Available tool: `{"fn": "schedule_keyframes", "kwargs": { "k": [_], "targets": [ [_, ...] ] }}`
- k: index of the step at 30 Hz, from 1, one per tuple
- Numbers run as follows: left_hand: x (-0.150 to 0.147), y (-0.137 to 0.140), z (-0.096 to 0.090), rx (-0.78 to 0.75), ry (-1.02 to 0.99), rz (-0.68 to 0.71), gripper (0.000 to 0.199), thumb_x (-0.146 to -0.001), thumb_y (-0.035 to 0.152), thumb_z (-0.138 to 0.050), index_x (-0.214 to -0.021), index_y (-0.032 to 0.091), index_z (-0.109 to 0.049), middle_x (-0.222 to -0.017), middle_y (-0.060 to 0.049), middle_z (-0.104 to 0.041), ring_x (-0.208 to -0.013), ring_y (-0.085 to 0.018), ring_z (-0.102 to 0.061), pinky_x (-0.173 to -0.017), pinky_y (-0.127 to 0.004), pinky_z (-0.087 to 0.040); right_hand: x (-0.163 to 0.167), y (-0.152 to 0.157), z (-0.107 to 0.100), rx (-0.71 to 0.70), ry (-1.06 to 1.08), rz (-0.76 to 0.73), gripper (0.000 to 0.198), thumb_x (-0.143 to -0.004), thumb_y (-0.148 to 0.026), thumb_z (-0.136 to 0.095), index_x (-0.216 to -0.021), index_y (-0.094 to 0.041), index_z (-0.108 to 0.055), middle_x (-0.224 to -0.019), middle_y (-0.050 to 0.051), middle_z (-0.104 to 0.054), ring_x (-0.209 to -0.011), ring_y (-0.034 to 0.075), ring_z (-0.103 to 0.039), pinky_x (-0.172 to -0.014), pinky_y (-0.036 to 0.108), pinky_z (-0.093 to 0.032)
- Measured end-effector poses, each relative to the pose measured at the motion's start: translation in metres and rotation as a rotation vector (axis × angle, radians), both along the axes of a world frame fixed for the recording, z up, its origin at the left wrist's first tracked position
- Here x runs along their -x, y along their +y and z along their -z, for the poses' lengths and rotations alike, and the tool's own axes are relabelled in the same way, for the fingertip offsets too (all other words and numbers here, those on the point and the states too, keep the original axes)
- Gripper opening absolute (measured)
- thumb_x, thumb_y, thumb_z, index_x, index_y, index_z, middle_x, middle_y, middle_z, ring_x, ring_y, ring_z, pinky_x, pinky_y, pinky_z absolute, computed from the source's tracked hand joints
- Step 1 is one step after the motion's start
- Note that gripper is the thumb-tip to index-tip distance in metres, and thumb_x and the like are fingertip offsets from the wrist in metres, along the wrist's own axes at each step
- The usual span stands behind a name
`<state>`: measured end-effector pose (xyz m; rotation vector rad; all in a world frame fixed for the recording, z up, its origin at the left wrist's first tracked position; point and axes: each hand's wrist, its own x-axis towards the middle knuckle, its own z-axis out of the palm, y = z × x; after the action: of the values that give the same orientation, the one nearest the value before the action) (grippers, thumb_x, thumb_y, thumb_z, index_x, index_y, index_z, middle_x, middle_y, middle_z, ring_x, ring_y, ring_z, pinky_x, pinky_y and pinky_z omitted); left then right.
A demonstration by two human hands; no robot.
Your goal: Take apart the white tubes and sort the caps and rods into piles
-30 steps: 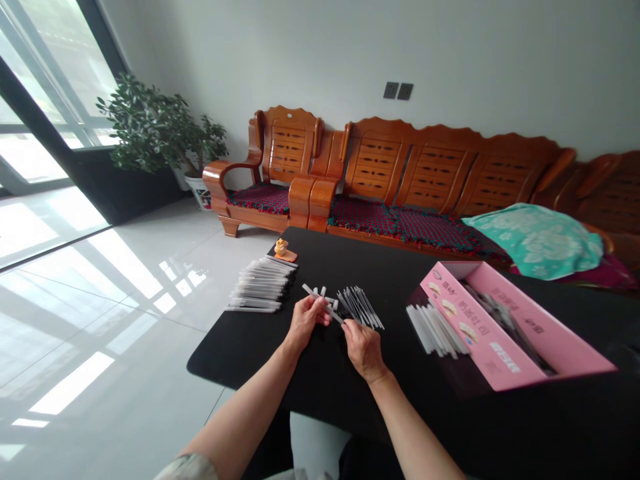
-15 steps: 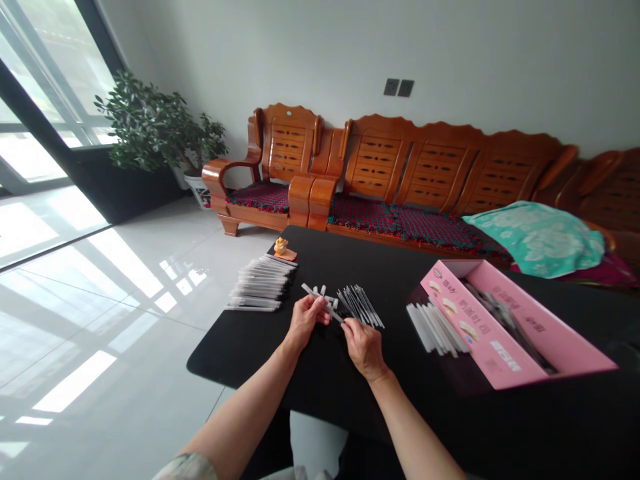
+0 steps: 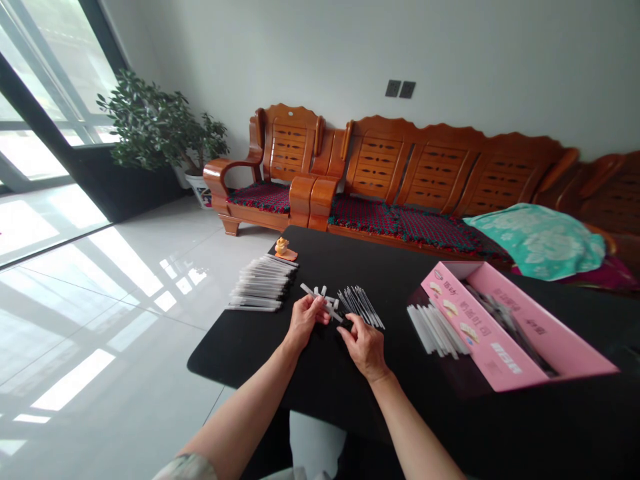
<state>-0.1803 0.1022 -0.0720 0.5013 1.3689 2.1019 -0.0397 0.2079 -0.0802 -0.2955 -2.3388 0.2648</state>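
Note:
My left hand [image 3: 304, 323] is closed around a translucent white pen barrel [image 3: 333, 313], which slants down toward my right hand. At the barrel's lower end, my right hand [image 3: 367, 345] has thumb and forefinger bent around a small dark piece; its kind is hard to make out against the black table. Just behind my hands lie a few short whitish pen parts [image 3: 324, 291], partly covered by the left fingers. Right of them is a fanned pile of thin dark pen refills [image 3: 361, 305]. A row of whitish pens with black ends [image 3: 264, 283] lies to the left.
On the black table [image 3: 400, 407], a pink box [image 3: 483, 340] with dark items inside stands at the right. Several white tubes [image 3: 436, 329] lean against it. A small orange figurine [image 3: 283, 249] sits at the far left corner. Behind stands a wooden sofa [image 3: 435, 167].
My right hand's fingers have come off the barrel's lower end and opened slightly, with a dark piece now visible there. The left hand keeps the barrel in nearly the same place.

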Motion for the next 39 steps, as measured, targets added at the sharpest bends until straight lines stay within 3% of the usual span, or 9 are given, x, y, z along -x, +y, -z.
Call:
{"fn": "schedule_keyframes", "kwargs": {
  "k": [5,10,15,20,24,29,34,39],
  "targets": [
    [-0.0003,-0.0005,-0.0006,0.014,-0.003,0.004,0.043,-0.074,0.053,-0.071,-0.08,0.011,-0.062,-0.055,-0.003,-0.065,-0.046,-0.013,-0.06,-0.046,-0.022,-0.049,-0.0002,-0.0004,-0.001,-0.048,-0.007,-0.044,0.024,-0.098,-0.023,-0.043,-0.09,-0.016,-0.064,-0.069,0.004,-0.067,-0.061,0.014,-0.064,-0.06,0.024,-0.041],
    [-0.0005,-0.0011,-0.0011,0.015,0.004,-0.004,0.044,-0.074,0.053,-0.071,-0.08,0.011,-0.062,-0.055,-0.003,-0.065,-0.044,-0.013,-0.06,-0.046,-0.022,-0.048,-0.0003,-0.0001,-0.001,0.016,-0.009,0.002,0.023,-0.095,-0.034,-0.051,-0.099,-0.015,-0.064,-0.067,0.002,-0.066,-0.057,0.014,-0.062,-0.058,0.024,-0.041],
    [-0.0005,-0.001,-0.0003,0.019,0.003,0.002,0.044,-0.074,0.053,-0.071,-0.08,0.011,-0.062,-0.055,-0.003,-0.065,-0.045,-0.013,-0.06,-0.046,-0.022,-0.049,-0.0005,0.0004,0.0001,-0.004,-0.038,-0.047,0.025,-0.099,-0.026,-0.041,-0.093,-0.016,-0.064,-0.072,0.005,-0.068,-0.063,0.015,-0.065,-0.061,0.024,-0.042],
    [-0.0005,-0.0011,-0.0008,0.022,0.007,-0.014,0.045,-0.072,0.054,-0.072,-0.08,0.01,-0.062,-0.055,-0.004,-0.065,-0.044,-0.012,-0.06,-0.046,-0.021,-0.049,-0.0006,0.0002,-0.0006,0.034,-0.047,-0.013,0.025,-0.095,-0.034,-0.05,-0.103,-0.014,-0.063,-0.068,0.003,-0.067,-0.057,0.014,-0.062,-0.058,0.023,-0.041],
    [-0.0008,-0.0014,-0.0012,0.02,0.002,-0.014,0.044,-0.073,0.052,-0.072,-0.08,0.01,-0.062,-0.056,-0.004,-0.065,-0.045,-0.012,-0.06,-0.046,-0.021,-0.049,-0.0005,-0.0008,-0.0021,0.002,-0.043,-0.049,0.024,-0.098,-0.024,-0.042,-0.093,-0.015,-0.064,-0.07,0.004,-0.068,-0.061,0.014,-0.064,-0.06,0.022,-0.041],
    [-0.0006,-0.0006,-0.0004,0.011,0.002,-0.021,0.043,-0.074,0.051,-0.072,-0.08,0.01,-0.062,-0.055,-0.003,-0.064,-0.044,-0.012,-0.06,-0.045,-0.021,-0.05,-0.0006,-0.0001,-0.0004,0.055,-0.062,-0.019,0.024,-0.096,-0.032,-0.049,-0.102,-0.014,-0.063,-0.071,0.004,-0.069,-0.059,0.013,-0.063,-0.058,0.022,-0.04],
    [0.0,-0.0004,0.0002,0.013,0.007,-0.014,0.043,-0.073,0.051,-0.072,-0.079,0.01,-0.062,-0.056,-0.004,-0.065,-0.045,-0.013,-0.061,-0.045,-0.021,-0.049,-0.0003,0.0009,0.0017,0.057,-0.078,-0.04,0.024,-0.098,-0.028,-0.044,-0.092,-0.015,-0.064,-0.071,0.004,-0.069,-0.061,0.013,-0.064,-0.059,0.022,-0.039],
    [-0.0001,-0.0007,0.0019,0.005,0.01,-0.016,0.043,-0.074,0.051,-0.072,-0.08,0.01,-0.062,-0.057,-0.004,-0.065,-0.046,-0.013,-0.061,-0.046,-0.022,-0.05,0.0,0.0008,0.001,0.073,-0.091,-0.037,0.024,-0.097,-0.031,-0.047,-0.101,-0.015,-0.063,-0.073,0.004,-0.07,-0.062,0.014,-0.064,-0.06,0.023,-0.04]
  ]
}}
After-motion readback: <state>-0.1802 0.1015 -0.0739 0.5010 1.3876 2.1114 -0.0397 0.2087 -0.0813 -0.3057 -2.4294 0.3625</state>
